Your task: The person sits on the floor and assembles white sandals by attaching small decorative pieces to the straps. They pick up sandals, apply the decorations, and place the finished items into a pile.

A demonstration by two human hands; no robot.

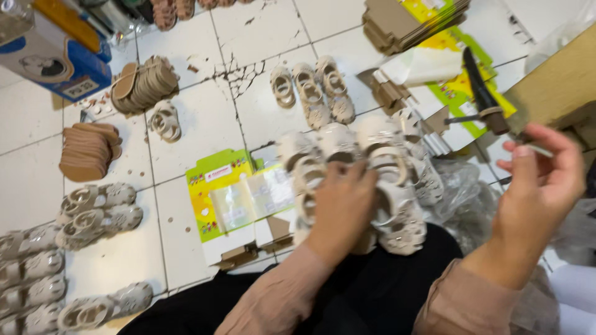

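Observation:
My left hand (343,208) rests on a heap of small beige sandals (366,164) piled in front of my lap, fingers curled over one of them. My right hand (539,186) is raised at the right, its fingertips pinched on a thin pale thing (539,149) that is too blurred to name. A black-handled tool (479,87) lies just beyond that hand, next to a brown wooden surface (562,84).
A green and yellow box (239,198) lies open on the white tiled floor. Flat cardboard boxes (410,22) are stacked at the back right. Stacks of brown insoles (87,149) and more beige sandals (93,211) line the left side. Clear plastic bags (462,195) lie beside my knee.

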